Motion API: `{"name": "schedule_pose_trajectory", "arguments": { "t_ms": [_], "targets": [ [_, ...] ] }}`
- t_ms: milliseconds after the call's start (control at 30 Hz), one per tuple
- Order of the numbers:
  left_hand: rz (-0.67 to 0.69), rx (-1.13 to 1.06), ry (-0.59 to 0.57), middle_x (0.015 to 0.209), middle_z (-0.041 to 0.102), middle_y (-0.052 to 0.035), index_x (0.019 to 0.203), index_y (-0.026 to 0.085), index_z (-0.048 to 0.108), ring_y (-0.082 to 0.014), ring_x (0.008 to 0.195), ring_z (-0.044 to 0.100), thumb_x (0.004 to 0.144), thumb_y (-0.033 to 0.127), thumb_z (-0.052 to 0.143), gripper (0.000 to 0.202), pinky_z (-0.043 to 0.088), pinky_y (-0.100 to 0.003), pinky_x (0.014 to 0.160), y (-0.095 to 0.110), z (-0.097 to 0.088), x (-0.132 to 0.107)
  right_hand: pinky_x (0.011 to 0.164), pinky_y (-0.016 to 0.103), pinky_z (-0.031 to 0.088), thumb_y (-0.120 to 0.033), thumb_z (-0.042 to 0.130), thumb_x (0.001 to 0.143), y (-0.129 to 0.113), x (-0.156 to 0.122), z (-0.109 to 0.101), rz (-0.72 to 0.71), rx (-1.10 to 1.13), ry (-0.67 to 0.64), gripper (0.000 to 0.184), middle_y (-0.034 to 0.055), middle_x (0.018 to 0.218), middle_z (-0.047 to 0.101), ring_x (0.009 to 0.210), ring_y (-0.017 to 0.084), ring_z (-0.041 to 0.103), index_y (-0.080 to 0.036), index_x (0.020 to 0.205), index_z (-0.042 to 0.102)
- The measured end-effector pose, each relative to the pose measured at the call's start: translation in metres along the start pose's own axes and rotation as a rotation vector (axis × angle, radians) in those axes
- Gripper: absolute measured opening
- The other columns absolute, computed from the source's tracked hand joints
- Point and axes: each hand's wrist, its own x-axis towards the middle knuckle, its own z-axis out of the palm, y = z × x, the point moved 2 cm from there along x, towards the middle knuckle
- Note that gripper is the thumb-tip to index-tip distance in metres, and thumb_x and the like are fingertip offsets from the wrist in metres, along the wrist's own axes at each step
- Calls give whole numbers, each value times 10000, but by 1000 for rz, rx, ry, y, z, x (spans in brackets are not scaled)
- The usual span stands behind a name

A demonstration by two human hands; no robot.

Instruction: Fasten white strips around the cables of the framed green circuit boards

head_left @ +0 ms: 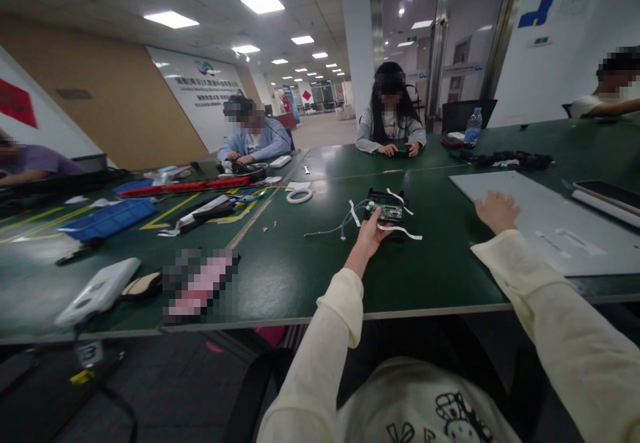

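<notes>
Evidently held the circuit board (391, 213) in the left hand (369, 235), on or just over the counter (280, 276), had the right hand (500, 213) spread and empty at the grey panel (555, 219), and perhaps risked yanking the trailing wires (325, 233) loose through a careless snag.

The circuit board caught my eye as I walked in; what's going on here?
The person's left hand grips a circuit board with white strips and cables about it, at the green table. The right hand, open and holding nothing, is at the grey panel. Across the table, a co-worker handles a small dark object.
</notes>
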Motion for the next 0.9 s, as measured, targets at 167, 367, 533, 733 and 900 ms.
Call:
{"name": "schedule_pose_trajectory", "arguments": {
  "t_ms": [167, 367, 533, 733, 900],
  "targets": [
    [-5, -14, 16, 870, 714, -99, 1065, 104, 603, -157, 653, 692, 825, 356, 679, 356, 591, -235, 564, 1, -1, 0, 988, 704, 175, -535, 303, 899, 25, 8, 27, 51, -144, -169, 613, 240, 1392, 420, 1301, 466, 311, -109, 1251, 568],
    [-16, -11, 53, 876, 715, -98, 1123, 112, 580, -157, 659, 692, 869, 310, 624, 325, 580, -235, 563, 3, 0, 1, 986, 727, 147, -609, 269, 887, 20, 9, 29, 5, -131, -231, 696, 234, 1456, 350, 1336, 495, 235, -129, 1326, 519],
    [-12, 6, 72, 864, 712, -99, 1127, 106, 594, -149, 639, 683, 885, 319, 598, 322, 567, -229, 554, 6, 0, 2, 991, 725, 153, -659, 259, 880, 0, -6, 20, -46, -122, -251, 734, 235, 1451, 355, 1325, 499, 257, -130, 1310, 531],
    [17, -8, 39, 867, 713, -92, 1139, 116, 595, -141, 636, 675, 894, 332, 581, 327, 561, -223, 543, 7, -1, 6, 1008, 665, 225, -683, 290, 874, -35, -30, 14, -195, -126, -293, 728, 216, 1410, 404, 1308, 465, 306, -136, 1293, 525],
    [20, 0, 47, 842, 709, -85, 1131, 111, 591, -139, 620, 668, 902, 311, 566, 306, 558, -226, 532, 8, -2, 4, 1011, 640, 261, -654, 303, 891, -63, -51, 13, -355, -103, -328, 669, 171, 1436, 400, 1310, 446, 320, -179, 1322, 493]
  ]
}}
